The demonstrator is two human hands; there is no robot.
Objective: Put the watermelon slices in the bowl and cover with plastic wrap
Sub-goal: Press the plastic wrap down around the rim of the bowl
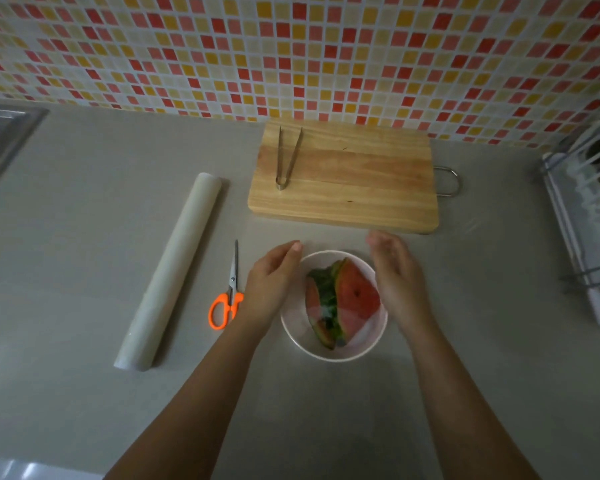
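A white bowl (302, 341) sits on the grey counter near me and holds two watermelon slices (355, 301) with red flesh and green rind. A thin clear film seems to lie over the bowl, with a glint on the slices. My left hand (269, 289) lies along the bowl's left rim, fingers straight and together. Along the right rim lies my right hand (397, 277), fingers also straight. Neither hand holds anything. A roll of plastic wrap (168, 271) lies on the counter to the left.
Orange-handled scissors (227, 299) lie between the roll and the bowl. A wooden cutting board (343, 174) with metal tongs (286, 157) sits behind the bowl by the tiled wall. A dish rack (589, 216) stands at the right, a sink edge (0, 133) at the far left.
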